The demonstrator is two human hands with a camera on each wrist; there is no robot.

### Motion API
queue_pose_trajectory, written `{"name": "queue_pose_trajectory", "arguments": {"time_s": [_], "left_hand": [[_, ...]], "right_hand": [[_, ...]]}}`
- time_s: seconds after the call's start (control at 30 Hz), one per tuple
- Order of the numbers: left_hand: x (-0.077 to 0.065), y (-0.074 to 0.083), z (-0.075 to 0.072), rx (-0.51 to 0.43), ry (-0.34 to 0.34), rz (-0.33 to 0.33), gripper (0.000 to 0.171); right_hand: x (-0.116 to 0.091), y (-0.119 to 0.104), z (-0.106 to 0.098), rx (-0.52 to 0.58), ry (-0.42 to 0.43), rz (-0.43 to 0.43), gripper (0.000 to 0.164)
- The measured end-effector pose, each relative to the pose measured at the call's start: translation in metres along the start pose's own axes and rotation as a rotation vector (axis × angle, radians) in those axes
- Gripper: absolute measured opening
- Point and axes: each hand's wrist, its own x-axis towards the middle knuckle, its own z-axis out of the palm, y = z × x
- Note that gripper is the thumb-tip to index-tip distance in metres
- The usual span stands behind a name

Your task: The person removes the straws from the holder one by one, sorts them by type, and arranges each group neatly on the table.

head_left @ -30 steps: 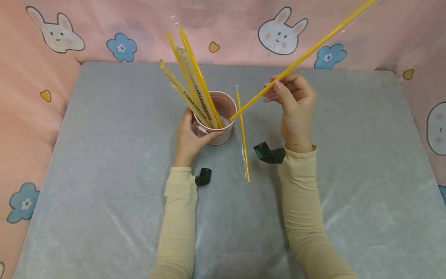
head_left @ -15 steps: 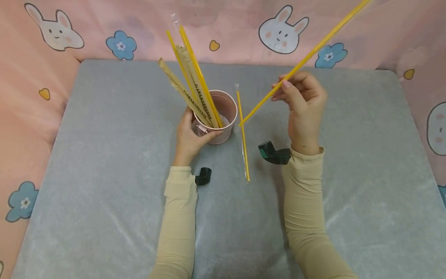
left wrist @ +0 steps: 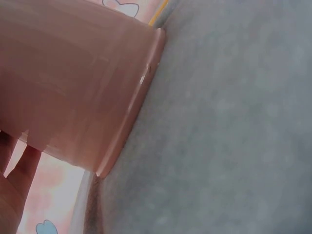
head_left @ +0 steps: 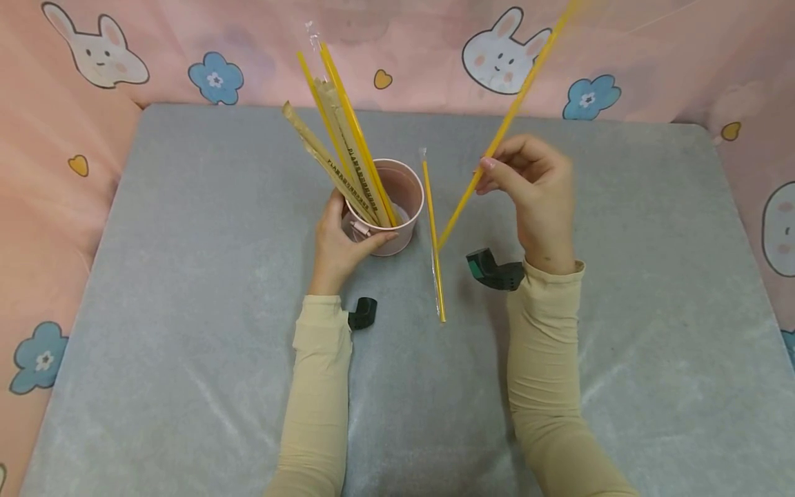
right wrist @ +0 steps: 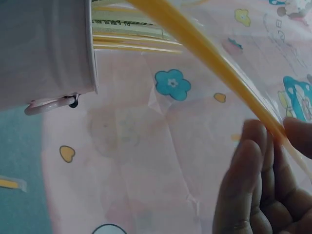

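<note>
My left hand [head_left: 338, 252] grips the pale pink bucket [head_left: 397, 243] at its left side, thumb along the near wall. In the left wrist view the bucket [left wrist: 73, 73] stands on the grey cloth. Several straws lean left out of it: yellow ones [head_left: 351, 121] in clear film and kraft paper-wrapped ones [head_left: 319, 157] with dark print. To its right, my right hand [head_left: 540, 190] pinches a long yellow straw [head_left: 511, 116] between thumb and fingers, slanting up to the right. Its top runs out of the head view. In the right wrist view this straw [right wrist: 209, 53] crosses before the bucket.
Another film-wrapped yellow straw [head_left: 429, 200] lies on the grey table [head_left: 186, 276], between the bucket and my right hand. A pink cloth with rabbits and flowers [head_left: 422, 41] hangs behind the table and at both sides. A black wrist camera [head_left: 495, 270] juts from my right sleeve.
The held straw's lower end has come out of the bucket and moved right and nearer, over the lying straw. The straw now stands steeper. My left hand and the bucket have stayed put.
</note>
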Motion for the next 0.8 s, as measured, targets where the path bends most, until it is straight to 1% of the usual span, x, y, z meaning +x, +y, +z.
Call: {"name": "queue_pose_trajectory", "arguments": {"time_s": [0.1, 0.2, 0.3, 0.43, 0.6, 0.67, 0.8], "left_hand": [[0.000, 0.000, 0.000, -0.006, 0.000, 0.008, 0.085], [0.000, 0.001, -0.001, -0.023, 0.002, 0.011, 0.084], [0.000, 0.002, -0.003, -0.037, 0.009, 0.013, 0.081], [0.000, 0.003, -0.006, -0.031, 0.019, 0.019, 0.078], [0.001, 0.003, -0.009, -0.027, 0.011, 0.028, 0.078], [0.001, 0.003, -0.009, -0.023, 0.007, 0.024, 0.078], [0.001, 0.003, -0.009, -0.013, -0.002, 0.018, 0.079]], "right_hand": [[0.000, 0.000, -0.003, -0.019, -0.041, 0.084, 0.006], [0.000, 0.003, -0.005, -0.087, -0.083, 0.126, 0.007], [0.001, 0.005, -0.007, -0.121, -0.108, 0.190, 0.006], [0.003, 0.006, -0.009, -0.182, -0.139, 0.252, 0.005], [0.005, 0.011, -0.014, -0.249, -0.183, 0.314, 0.002], [0.006, 0.015, -0.016, -0.294, -0.193, 0.342, 0.003], [0.009, 0.026, -0.020, -0.442, -0.211, 0.405, 0.014]]}}
